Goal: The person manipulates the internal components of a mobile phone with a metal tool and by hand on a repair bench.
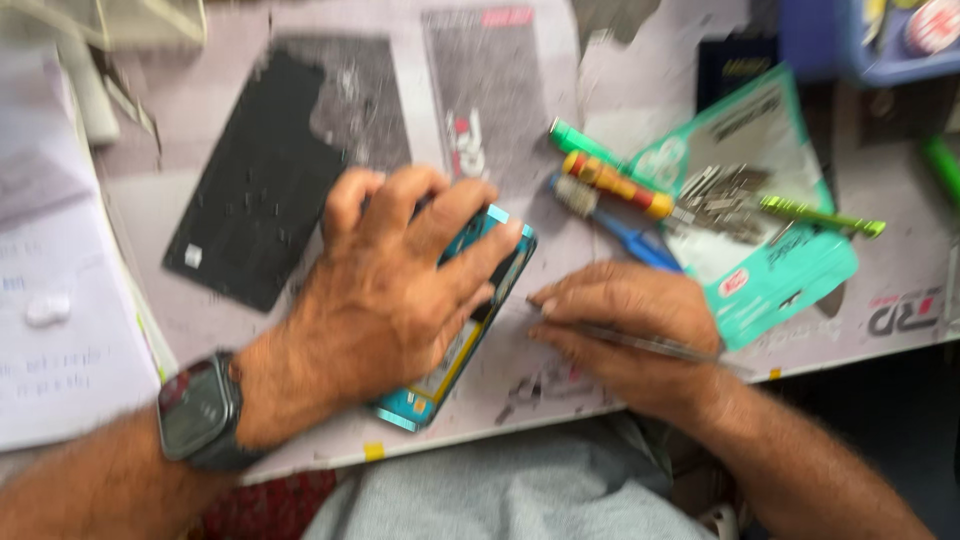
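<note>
The left hand (400,285) lies spread over a teal-framed phone body (470,320), fingers curled over its upper end and pressing it to the worn grey work mat (610,90); the phone lies slantwise, its lower corner close to the mat's near edge. The right hand (625,335) is closed narrowly on thin metal tweezers (640,343), tip just beside the phone's right edge. Open mat lies between the hands; the right is crowded by a glossy teal packet (770,270), an orange-handled screwdriver (615,183) and a blue-handled tool (625,230). A flat matte black panel (250,190) lies upper left; a dark wristwatch (200,410) sits on the left wrist.
</note>
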